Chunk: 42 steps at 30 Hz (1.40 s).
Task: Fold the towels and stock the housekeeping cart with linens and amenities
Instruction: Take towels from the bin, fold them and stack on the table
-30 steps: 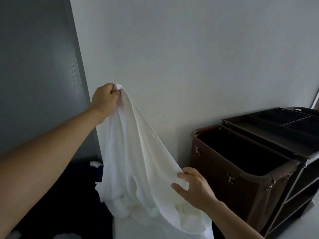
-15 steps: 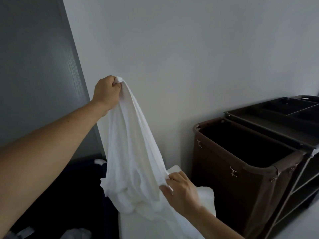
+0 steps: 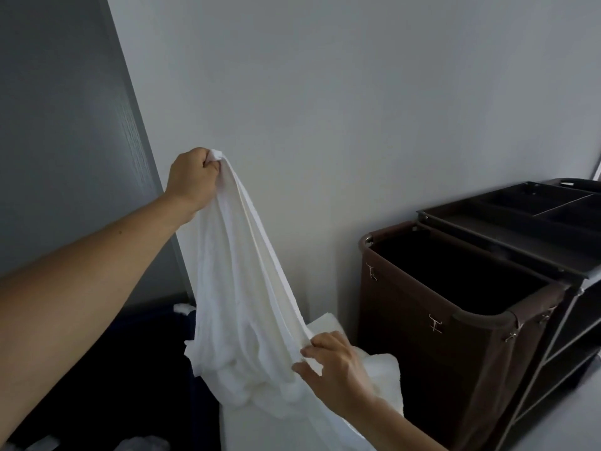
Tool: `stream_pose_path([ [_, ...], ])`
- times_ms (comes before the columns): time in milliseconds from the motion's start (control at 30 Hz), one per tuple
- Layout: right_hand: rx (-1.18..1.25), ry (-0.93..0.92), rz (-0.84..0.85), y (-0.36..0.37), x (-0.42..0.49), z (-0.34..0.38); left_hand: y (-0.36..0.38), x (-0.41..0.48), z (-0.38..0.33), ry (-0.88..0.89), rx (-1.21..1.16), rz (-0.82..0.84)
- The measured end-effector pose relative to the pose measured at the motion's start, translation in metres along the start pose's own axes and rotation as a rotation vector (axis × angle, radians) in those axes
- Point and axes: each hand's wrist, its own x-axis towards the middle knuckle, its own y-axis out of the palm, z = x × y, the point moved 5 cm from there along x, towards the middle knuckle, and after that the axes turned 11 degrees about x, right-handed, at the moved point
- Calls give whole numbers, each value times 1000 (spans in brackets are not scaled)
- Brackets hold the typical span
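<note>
A white towel (image 3: 240,288) hangs in front of the wall. My left hand (image 3: 192,180) grips one bunched corner of it, raised at arm's length. Low down, my right hand (image 3: 331,366) pinches the towel's lower edge between thumb and fingers. The cloth droops in folds between the two hands. To the right stands the dark housekeeping cart (image 3: 520,222), with a brown linen bag (image 3: 432,320) on its near end; the bag's inside looks dark.
More white cloth (image 3: 383,375) lies under my right wrist, on a white surface (image 3: 260,424). A grey door (image 3: 65,141) fills the left side. Dark floor with small white scraps (image 3: 182,309) lies at lower left. The cart's top tray has divided compartments (image 3: 553,203).
My right hand has slid along the towel's lower edge and now pinches it. My left hand keeps its grip on the corner. The view has turned slightly left.
</note>
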Motion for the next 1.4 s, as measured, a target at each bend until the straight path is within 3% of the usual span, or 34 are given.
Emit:
stream_pose_path([
  [133, -1, -9, -70, -4, -1, -7, 0, 1, 10, -15, 20, 0],
  [367, 122, 209, -269, -48, 3, -47, 2, 4, 42, -55, 44, 18],
  [567, 218, 413, -219, -70, 6, -58, 7, 5, 51, -47, 21, 88],
  [800, 4, 536, -176, -94, 15, -66, 21, -5, 52, -113, 45, 152],
  [867, -40, 513, -163, -98, 29, -58, 25, -16, 49, -157, 125, 213],
  [967, -41, 371, -102, -95, 72, -27, 37, -50, 15, -56, 177, 313],
  [1167, -10, 244, 198, -55, 128, 25, 75, -142, -41, 113, -97, 560],
  [1400, 65, 171, 246, -35, 126, 29, 75, -173, -9, 104, -201, 751],
])
